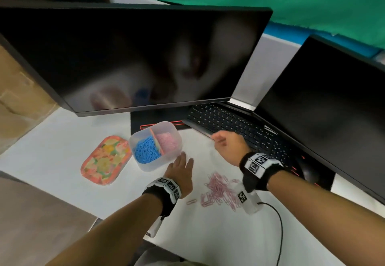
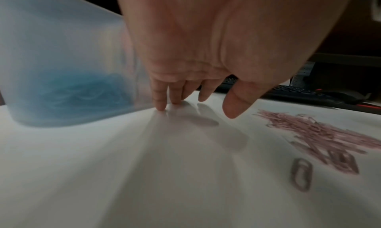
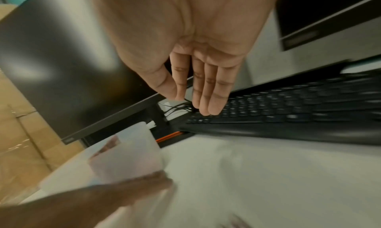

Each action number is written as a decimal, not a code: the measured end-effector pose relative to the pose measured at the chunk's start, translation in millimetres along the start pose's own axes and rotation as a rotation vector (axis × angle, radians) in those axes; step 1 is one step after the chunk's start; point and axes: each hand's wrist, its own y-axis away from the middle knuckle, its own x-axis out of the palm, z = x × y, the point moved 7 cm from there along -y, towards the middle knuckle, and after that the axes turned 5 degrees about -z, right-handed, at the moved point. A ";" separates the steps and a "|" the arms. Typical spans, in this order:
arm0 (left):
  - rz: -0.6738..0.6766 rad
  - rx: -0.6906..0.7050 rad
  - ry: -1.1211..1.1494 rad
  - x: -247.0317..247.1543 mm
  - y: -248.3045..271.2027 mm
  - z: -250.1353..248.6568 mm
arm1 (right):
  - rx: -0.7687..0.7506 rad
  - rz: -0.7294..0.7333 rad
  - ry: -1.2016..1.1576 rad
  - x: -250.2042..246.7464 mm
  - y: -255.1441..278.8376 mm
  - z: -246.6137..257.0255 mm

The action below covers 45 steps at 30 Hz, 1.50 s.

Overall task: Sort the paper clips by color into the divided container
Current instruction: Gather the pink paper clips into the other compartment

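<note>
A translucent divided container (image 1: 150, 166) stands on the white desk, with blue paper clips (image 1: 146, 151) in its left compartment and pink ones (image 1: 168, 141) in its right. My left hand (image 1: 181, 164) lies beside the container's near right corner. Its straight fingertips (image 2: 159, 104) touch the desk by the container wall (image 2: 62, 57), and it holds nothing. My right hand (image 1: 225, 143) hovers over the desk at the keyboard's front edge; its fingers (image 3: 203, 91) are straight and empty. A pile of pink clips (image 1: 220, 190) (image 2: 317, 133) lies between my wrists, with one stray clip (image 1: 191, 201) (image 2: 301, 174) apart.
A floral lid (image 1: 105, 159) lies left of the container. A black keyboard (image 1: 235, 128) (image 3: 288, 111) and a mouse (image 1: 310, 174) sit to the right. Two dark monitors (image 1: 133, 57) stand close behind. A cable (image 1: 279, 230) trails from my right wrist.
</note>
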 end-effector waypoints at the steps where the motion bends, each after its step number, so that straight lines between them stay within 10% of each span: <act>1: 0.001 0.009 0.006 1.6 -0.1 -2.6 | 0.027 0.006 0.007 -2.8 8.1 -19.3; 7: 0.022 0.232 0.037 12.0 13.2 -36.3 | 0.198 0.172 0.201 18.7 62.1 -123.9; 13: -0.044 0.438 0.189 6.1 28.6 -69.2 | 0.052 0.292 0.189 70.8 96.9 -110.2; 18: -0.104 0.256 0.137 3.3 24.6 -44.8 | -0.046 0.276 0.103 70.9 98.6 -92.5; 25: 0.070 -0.005 0.179 24.3 29.8 -8.4 | 0.231 0.199 0.305 43.8 106.1 -134.2; 37: -0.015 0.037 0.370 14.2 2.9 -54.0 | 0.238 0.174 0.013 68.0 90.6 -109.0; 45: 0.055 0.091 0.084 1.4 16.8 -74.8 | 0.098 0.328 0.305 71.5 81.4 -95.5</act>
